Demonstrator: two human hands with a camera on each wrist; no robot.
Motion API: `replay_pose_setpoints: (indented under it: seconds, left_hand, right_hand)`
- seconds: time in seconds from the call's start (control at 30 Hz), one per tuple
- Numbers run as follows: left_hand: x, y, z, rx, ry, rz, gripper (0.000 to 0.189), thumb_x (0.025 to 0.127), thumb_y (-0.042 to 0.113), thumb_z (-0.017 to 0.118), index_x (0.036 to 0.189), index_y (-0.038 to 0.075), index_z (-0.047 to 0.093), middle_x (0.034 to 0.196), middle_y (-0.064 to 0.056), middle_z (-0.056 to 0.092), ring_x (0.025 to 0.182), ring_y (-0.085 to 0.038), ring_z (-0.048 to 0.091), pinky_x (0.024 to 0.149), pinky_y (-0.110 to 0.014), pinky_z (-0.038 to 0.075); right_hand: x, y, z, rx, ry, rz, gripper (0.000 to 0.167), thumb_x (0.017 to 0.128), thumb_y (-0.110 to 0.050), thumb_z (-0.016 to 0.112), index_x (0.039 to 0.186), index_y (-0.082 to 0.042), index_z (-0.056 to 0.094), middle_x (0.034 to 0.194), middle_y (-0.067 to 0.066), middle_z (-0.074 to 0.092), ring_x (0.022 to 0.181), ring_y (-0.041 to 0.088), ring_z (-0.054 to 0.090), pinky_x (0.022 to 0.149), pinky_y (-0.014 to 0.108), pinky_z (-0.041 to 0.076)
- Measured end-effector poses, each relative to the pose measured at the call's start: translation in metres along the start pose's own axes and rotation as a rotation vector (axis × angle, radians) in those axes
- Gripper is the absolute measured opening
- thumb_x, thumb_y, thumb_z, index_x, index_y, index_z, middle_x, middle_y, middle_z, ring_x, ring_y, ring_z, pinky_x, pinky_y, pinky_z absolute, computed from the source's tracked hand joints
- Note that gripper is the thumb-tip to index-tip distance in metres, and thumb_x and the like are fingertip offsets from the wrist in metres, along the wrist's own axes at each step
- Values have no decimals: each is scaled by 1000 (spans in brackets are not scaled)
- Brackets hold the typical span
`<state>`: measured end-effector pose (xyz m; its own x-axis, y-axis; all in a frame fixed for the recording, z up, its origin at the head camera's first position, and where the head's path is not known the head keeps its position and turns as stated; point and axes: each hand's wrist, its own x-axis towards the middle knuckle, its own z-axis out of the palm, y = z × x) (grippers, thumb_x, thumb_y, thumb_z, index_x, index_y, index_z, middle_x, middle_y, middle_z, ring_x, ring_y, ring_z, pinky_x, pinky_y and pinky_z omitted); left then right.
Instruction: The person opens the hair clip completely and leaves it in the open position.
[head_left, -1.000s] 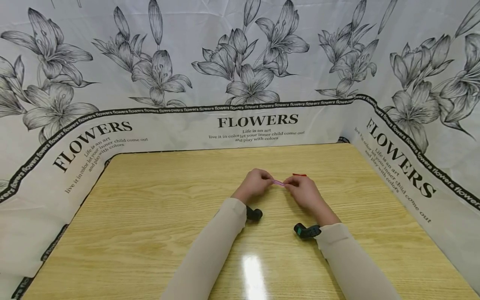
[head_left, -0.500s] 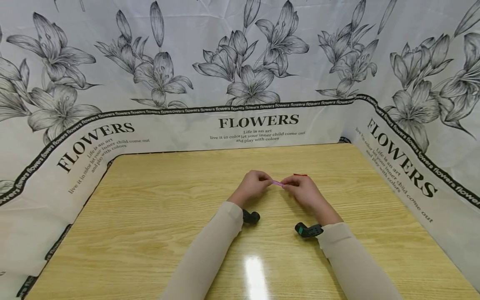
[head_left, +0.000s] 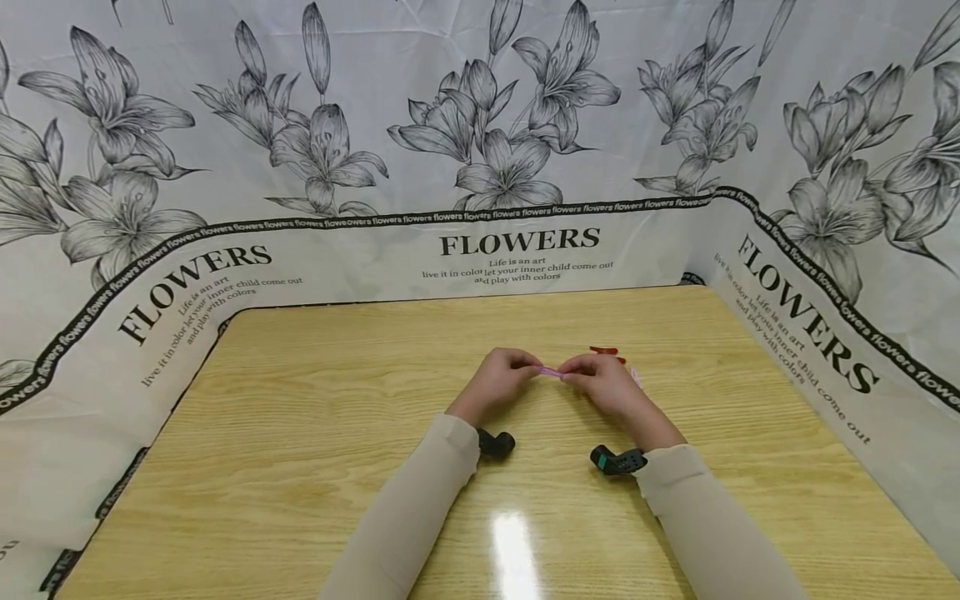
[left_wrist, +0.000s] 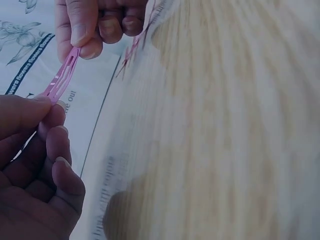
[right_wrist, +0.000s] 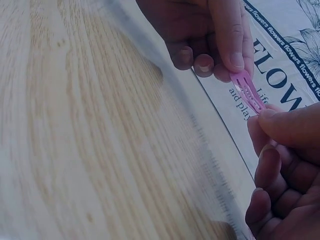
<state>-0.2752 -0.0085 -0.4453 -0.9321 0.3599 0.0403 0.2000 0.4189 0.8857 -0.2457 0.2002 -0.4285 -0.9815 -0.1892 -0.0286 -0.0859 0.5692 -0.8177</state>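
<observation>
By the left hand point(head_left: 501, 382) one end of a pink clip point(right_wrist: 247, 92) is pinched between thumb and fingertip, and by the right hand point(head_left: 606, 387) the opposite end is pinched likewise. The pink clip is held above the tabletop point(head_left: 337, 400), in the short gap between the two hands, and its long slots are shown in both wrist views. The remaining fingers of each hand are loosely bent.

Just beyond the right hand, a red strip point(head_left: 602, 349) is laid on the tabletop; a second red strip point(head_left: 621, 360), partly hidden by that hand, is seen beside it. Near the outer side of the same hand a small pink piece point(head_left: 636, 377) is seen, too little of it being visible to be identified.

At the wrists, a black device point(head_left: 497, 444) is worn on the left and another, marked with a green patch point(head_left: 600, 459), on the right. Both arms are covered by pale sleeves point(head_left: 420, 492). The wood-grained tabletop is bordered at the back and sides by white cloth point(head_left: 360, 275), printed with dark lilies and "FLOWERS".
</observation>
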Motion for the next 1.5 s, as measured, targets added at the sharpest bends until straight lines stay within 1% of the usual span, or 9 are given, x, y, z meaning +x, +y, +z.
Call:
replay_pose_setpoints:
  seconds: [0.23, 0.4, 0.57, 0.67, 0.83, 1.07, 1.2, 1.33, 1.5]
  left_hand:
    - [-5, -4, 2, -21, 38, -3, 15, 95, 24, 63, 96, 16, 75, 100, 3, 70, 86, -11, 56, 76, -24, 46]
    - [-7, -6, 2, -35, 55, -6, 14, 94, 25, 64, 95, 17, 75, 101, 3, 70, 87, -12, 56, 76, -25, 46]
    - [-8, -9, 3, -49, 50, -16, 14, 94, 26, 64, 95, 19, 75, 102, 4, 70, 88, -12, 57, 77, -27, 46]
    - [-9, -9, 4, -54, 49, -21, 14, 95, 26, 63, 95, 18, 75, 101, 3, 70, 85, -12, 57, 74, -27, 47]
    - [-9, -9, 3, -66, 49, -33, 15, 95, 26, 63, 96, 17, 75, 95, 2, 69, 78, -12, 55, 68, -26, 47]
    - [-7, -10, 3, -84, 57, -57, 16, 95, 27, 63, 97, 16, 75, 88, 1, 68, 76, -10, 56, 67, -24, 47]
    - [-8, -10, 3, -91, 63, -66, 17, 95, 27, 62, 97, 15, 75, 86, 0, 67, 74, -10, 55, 65, -24, 46]
    - [-8, -9, 3, -84, 62, -60, 18, 96, 26, 62, 97, 13, 74, 86, -1, 67, 73, -10, 54, 64, -23, 46]
    - [-9, -9, 3, -68, 42, -45, 19, 97, 25, 60, 98, 13, 73, 87, -1, 66, 74, -11, 53, 66, -23, 45]
  right_hand:
    - [1, 2, 1, 3, -1, -4, 23, 95, -21, 62, 109, -4, 70, 111, 14, 68, 89, 18, 54, 76, 30, 43]
    - [1, 2, 2, 14, -7, -2, 23, 95, -20, 62, 109, -3, 71, 112, 14, 68, 90, 20, 54, 78, 30, 43]
    - [1, 4, 3, 17, -21, 7, 23, 96, -23, 62, 109, -6, 71, 109, 11, 67, 86, 20, 52, 75, 31, 43]
    - [1, 5, 4, 31, -30, 21, 23, 96, -24, 61, 109, -7, 71, 105, 9, 67, 84, 21, 51, 74, 31, 44]
    - [1, 5, 4, 63, -38, 31, 24, 97, -23, 60, 109, -5, 70, 100, 10, 67, 81, 20, 53, 72, 31, 46]
    - [0, 2, 4, 99, -48, -1, 28, 98, -19, 58, 111, 3, 68, 100, 15, 67, 81, 21, 54, 70, 31, 47]
    - [-1, 2, 4, 105, -49, 10, 27, 98, -19, 58, 111, 2, 68, 98, 13, 66, 81, 21, 53, 70, 30, 47]
    - [-1, 2, 3, 107, -48, 4, 26, 98, -19, 58, 111, 2, 68, 97, 11, 66, 81, 21, 53, 70, 31, 46]
    - [-3, 2, 3, 110, -49, -9, 27, 98, -19, 59, 111, 3, 67, 98, 13, 66, 81, 20, 52, 71, 31, 46]
